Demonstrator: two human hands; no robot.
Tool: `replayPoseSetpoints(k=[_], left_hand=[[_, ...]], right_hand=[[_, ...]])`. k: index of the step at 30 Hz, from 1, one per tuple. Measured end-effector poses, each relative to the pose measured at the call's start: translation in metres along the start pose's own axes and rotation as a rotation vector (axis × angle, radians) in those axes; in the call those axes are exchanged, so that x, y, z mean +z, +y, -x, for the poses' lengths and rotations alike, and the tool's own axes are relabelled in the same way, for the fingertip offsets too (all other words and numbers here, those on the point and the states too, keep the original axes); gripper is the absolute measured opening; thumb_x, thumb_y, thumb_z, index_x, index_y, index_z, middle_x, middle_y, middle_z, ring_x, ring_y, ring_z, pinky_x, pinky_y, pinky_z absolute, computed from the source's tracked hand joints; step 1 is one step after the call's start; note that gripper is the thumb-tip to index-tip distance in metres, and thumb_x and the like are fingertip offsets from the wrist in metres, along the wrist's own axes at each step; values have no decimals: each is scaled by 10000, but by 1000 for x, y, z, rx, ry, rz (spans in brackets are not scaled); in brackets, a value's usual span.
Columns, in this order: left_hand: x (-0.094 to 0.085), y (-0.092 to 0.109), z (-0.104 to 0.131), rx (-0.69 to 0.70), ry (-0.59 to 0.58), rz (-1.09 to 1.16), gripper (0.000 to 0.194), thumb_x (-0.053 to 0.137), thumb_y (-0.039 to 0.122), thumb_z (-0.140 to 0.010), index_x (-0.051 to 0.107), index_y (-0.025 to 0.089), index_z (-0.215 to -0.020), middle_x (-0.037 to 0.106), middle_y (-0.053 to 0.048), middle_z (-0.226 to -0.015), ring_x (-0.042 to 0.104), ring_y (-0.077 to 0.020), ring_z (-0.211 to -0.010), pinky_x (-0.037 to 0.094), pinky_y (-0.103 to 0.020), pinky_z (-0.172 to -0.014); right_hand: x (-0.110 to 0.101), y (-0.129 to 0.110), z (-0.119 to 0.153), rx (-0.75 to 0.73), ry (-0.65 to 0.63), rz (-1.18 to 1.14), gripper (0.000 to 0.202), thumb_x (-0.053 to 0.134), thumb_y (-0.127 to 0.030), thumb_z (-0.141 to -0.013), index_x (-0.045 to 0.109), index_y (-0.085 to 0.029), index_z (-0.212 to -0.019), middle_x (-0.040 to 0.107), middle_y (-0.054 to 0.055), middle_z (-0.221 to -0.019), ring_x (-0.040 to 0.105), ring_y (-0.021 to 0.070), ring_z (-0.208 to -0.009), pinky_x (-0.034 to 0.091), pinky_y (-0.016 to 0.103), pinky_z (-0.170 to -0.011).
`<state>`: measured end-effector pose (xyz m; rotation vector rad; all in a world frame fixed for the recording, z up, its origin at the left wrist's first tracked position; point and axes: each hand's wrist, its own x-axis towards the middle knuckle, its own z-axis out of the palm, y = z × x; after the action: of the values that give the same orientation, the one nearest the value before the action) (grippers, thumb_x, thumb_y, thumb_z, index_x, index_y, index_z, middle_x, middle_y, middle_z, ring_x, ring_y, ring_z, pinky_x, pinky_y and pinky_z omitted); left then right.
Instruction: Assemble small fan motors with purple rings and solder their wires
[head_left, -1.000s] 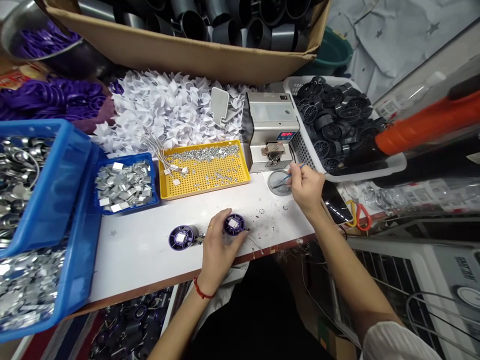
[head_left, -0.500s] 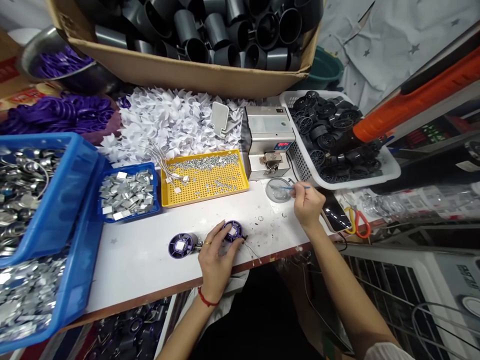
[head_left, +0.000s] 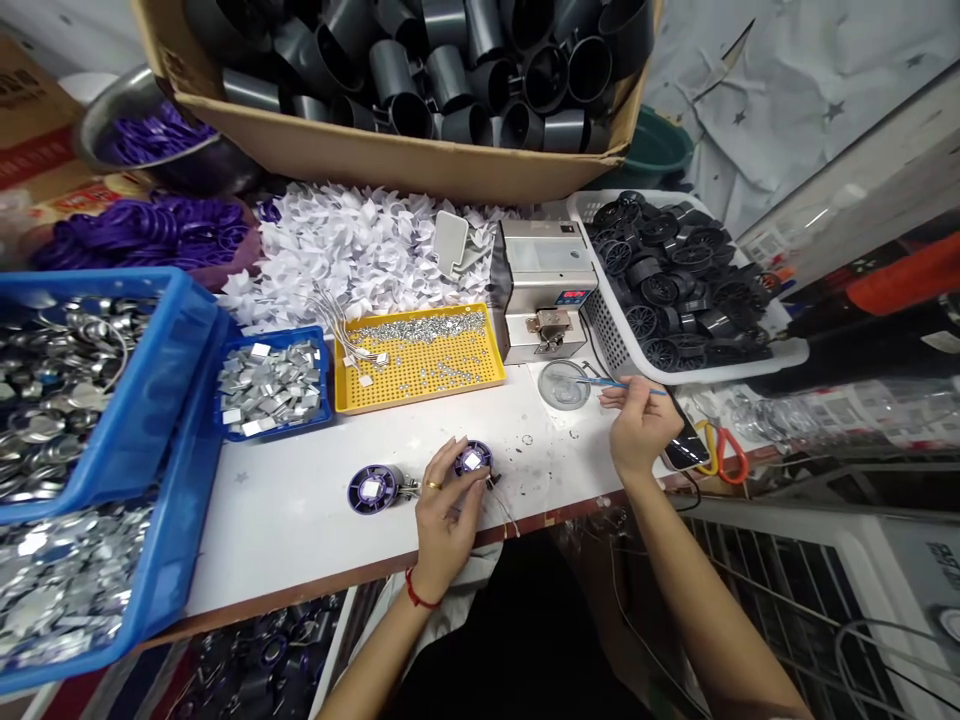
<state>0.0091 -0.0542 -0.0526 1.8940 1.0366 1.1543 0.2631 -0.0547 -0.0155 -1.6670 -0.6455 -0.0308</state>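
My left hand [head_left: 448, 512] grips a round purple-and-black part [head_left: 474, 458] by its rim, fingers at its far side and thumb at its near side. A white square sits at its centre, and thin wires trail from it toward the table edge. Left of the hand lies a similar round part [head_left: 373, 490], also with a white square. My right hand [head_left: 646, 428] pinches a thin blue stick [head_left: 604, 381] between thumb and fingers. The stick's tip is over a shallow round clear dish [head_left: 556, 397]; whether it touches the contents I cannot tell.
Behind the hands stand a yellow perforated tray [head_left: 397, 384] with small metal bits, a blue tray [head_left: 328, 392] of silver squares and a metal machine [head_left: 546, 272]. Blue bins [head_left: 196, 335] stand left. Right are a white basket [head_left: 611, 325], a phone [head_left: 688, 447] and scissors [head_left: 729, 457].
My right hand has moved right and back from the dish, with the stick still in it. My left thumb has shifted slightly on the round part. The whole view has shifted a little.
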Motion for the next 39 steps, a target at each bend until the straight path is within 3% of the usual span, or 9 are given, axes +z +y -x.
replayPoseSetpoints(k=[3,5,7,10,13,19,27,34,39], left_hand=[[0,2,-3,-184,21,89,145,658,234,-859,685,237,-1001,585,-68,-1320,539,-258,-1261,447,-497,-1067],[1,1,-3,-265,5,137,306,701,280,-827,626,237,-1120,576,-83,-1330,525,-262,-1275,436,-497,-1077],[2,0,-3,-314,-18,178,464,723,307,-807,557,238,-1235,580,-94,-1322,527,-261,-1270,432,-493,-1081],[3,-2,-1,-348,-27,222,528,736,326,-796,531,236,-1275,600,-91,-1290,560,-252,-1227,445,-475,-1071],[3,-3,0,-357,-21,237,537,749,333,-783,535,236,-1266,600,-88,-1294,564,-252,-1224,446,-469,-1072],[4,-3,1,-372,-12,232,543,762,316,-771,536,238,-1259,611,-83,-1292,566,-252,-1227,444,-471,-1075],[4,-3,1,-367,-7,234,570,773,302,-759,522,245,-1267,623,-83,-1277,580,-244,-1216,447,-466,-1074],[4,-7,0,-322,-6,211,584,791,318,-739,529,240,-1255,634,-88,-1257,597,-244,-1193,469,-455,-1054],[6,-10,2,-280,-3,206,625,780,323,-755,487,232,-1300,625,-104,-1270,593,-249,-1204,465,-458,-1056]], right_hand=[[-13,-14,8,19,40,-54,357,506,-471,-912,621,-143,-830,641,6,-611,632,137,-500,546,287,-521],[-25,-28,24,-52,21,-118,332,491,-447,-934,610,-158,-821,625,-6,-636,619,127,-491,535,285,-502],[-36,-39,46,-171,-111,-186,291,469,-381,-960,612,-171,-817,624,0,-667,624,134,-506,524,293,-488],[-42,-47,78,-357,-364,-272,227,466,-281,-964,638,-182,-853,632,19,-661,651,176,-585,516,327,-505],[-37,-46,94,-411,-425,-330,193,468,-226,-955,647,-181,-897,628,27,-666,647,187,-625,504,335,-524],[-29,-44,89,-415,-491,-219,209,433,-184,-963,631,-190,-897,635,20,-690,627,155,-610,501,303,-546],[-31,-43,89,-587,-580,-215,192,447,-114,-931,626,-184,-944,635,35,-715,642,169,-658,516,302,-569],[-17,-77,58,-726,-831,-120,176,455,-95,-925,597,-191,-884,655,32,-708,629,146,-651,516,265,-587],[5,-103,38,-910,-1025,96,275,402,-237,-992,569,-197,-777,651,12,-669,588,120,-584,435,237,-549]])
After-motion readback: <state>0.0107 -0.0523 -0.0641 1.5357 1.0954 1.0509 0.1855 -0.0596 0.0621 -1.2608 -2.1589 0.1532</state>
